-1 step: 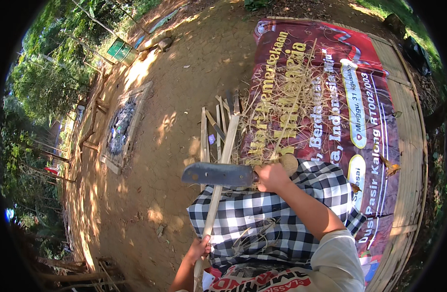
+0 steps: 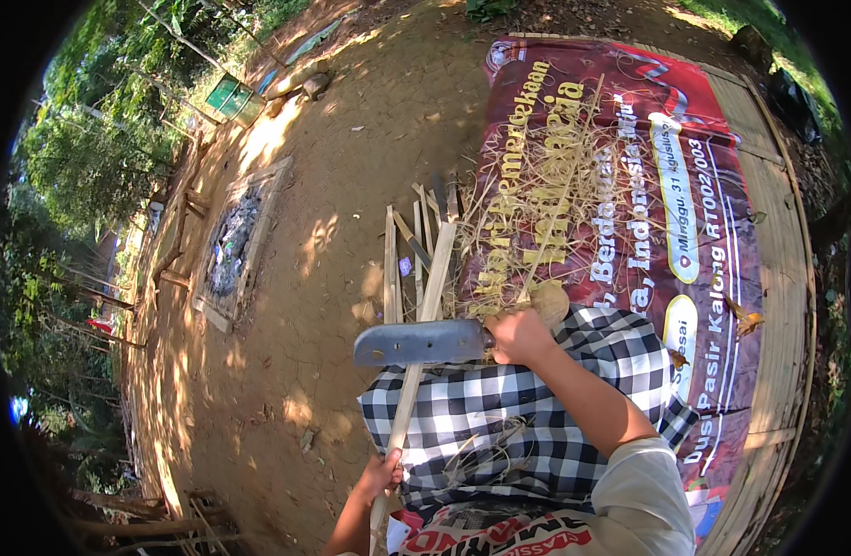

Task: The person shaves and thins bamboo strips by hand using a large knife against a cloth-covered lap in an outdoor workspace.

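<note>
My right hand is closed around the handle of a machete, whose thick rounded end shows past my fist. The broad dark blade points left and lies across a long pale strip of wood or bamboo. Whether its edge bites into the strip cannot be seen. Low in the view, my left hand grips the strip near its close end. The strip slants up and away over a black-and-white checkered cloth on my lap. Thin curled shavings rest on the cloth.
More strips and another blade lie on the ground ahead. Fibrous shavings litter a dark red banner spread over a bamboo platform. A framed ash pit is at the left, a green drum farther off.
The machete blade has shifted slightly right and toward me along the strip. Both hands keep their grips in nearly the same places.
</note>
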`<state>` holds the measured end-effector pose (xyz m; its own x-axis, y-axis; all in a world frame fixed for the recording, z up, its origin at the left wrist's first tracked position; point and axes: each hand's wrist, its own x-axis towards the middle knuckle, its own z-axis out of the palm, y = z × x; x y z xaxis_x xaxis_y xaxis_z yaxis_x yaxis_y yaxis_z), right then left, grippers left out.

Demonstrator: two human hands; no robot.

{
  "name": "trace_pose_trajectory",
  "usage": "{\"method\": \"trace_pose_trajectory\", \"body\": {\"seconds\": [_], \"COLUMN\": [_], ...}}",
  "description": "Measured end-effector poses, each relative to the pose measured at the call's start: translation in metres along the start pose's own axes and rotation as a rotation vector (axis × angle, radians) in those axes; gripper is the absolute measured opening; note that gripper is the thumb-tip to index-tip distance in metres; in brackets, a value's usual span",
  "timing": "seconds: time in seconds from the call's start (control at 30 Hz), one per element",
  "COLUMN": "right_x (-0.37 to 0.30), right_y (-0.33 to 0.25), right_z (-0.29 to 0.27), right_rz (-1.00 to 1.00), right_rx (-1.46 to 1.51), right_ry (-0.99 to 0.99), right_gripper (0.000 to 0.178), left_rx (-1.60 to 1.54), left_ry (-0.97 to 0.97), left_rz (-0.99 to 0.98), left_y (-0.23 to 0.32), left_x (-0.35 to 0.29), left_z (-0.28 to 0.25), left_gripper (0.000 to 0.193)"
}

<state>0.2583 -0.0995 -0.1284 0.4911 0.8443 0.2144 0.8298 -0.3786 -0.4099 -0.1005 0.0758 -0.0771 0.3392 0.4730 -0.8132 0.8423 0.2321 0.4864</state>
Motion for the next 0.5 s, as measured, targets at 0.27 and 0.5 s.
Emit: {"method": "trace_pose_trajectory", "body": {"seconds": [0.27,0.5], "right_x": [0.011,-0.006], "right_y": [0.052,0.030], "right_z": [-0.030,-0.043], "right_rz": [0.773,0.717], "right_rx": [0.182,0.162], "right_ry": [0.121,0.145], "right_gripper": [0.029,0.026], "left_rx": [-0.044,-0.032], "left_ry": [-0.094,-0.070], "left_rz": [0.050,0.101], "left_y": [-0.017,-0.016], "left_x": [0.015,0.009], "left_z": [-0.012,-0.009], "left_gripper": [0.045,0.047]}}
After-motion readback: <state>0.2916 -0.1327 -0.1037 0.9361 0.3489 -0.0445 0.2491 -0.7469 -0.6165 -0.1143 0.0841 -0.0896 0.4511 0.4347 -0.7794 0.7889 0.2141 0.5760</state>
